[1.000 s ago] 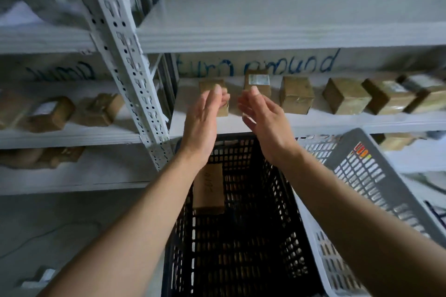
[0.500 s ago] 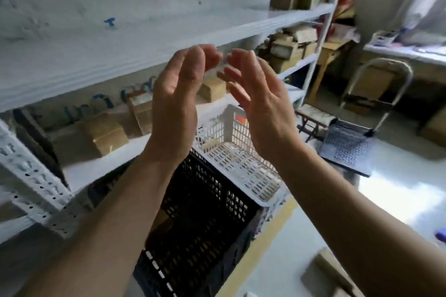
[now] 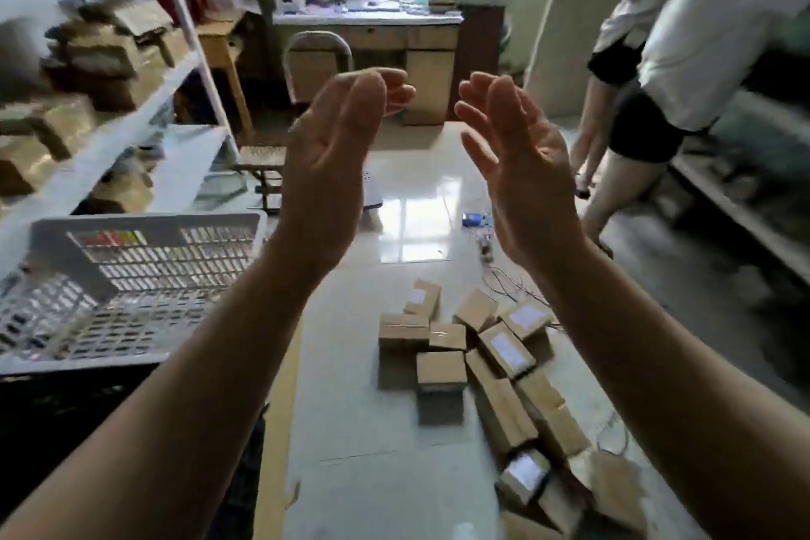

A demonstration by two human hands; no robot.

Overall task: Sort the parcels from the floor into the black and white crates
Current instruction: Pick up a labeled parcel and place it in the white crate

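Several brown cardboard parcels (image 3: pixel 482 360) lie in a loose heap on the pale tiled floor, low and right of centre. The white crate (image 3: pixel 144 221) stands at the left with the black crate (image 3: pixel 52 408) beside it, mostly out of frame. My left hand (image 3: pixel 333 162) and my right hand (image 3: pixel 517 162) are raised in front of me, palms facing each other, fingers loosely bent, holding nothing. Both hands are well above the parcels.
A white metal shelf rack (image 3: pixel 114 132) stacked with parcels runs along the left. Another person (image 3: pixel 657 70) stands at the right by a low bench. A desk (image 3: pixel 368 35), a folding chair (image 3: pixel 315 66) and loose wires (image 3: pixel 513 281) lie farther ahead.
My view has swung right from the shelves and black crate to the room and the floor parcels. Both hands stayed raised and empty, now held a little farther apart.
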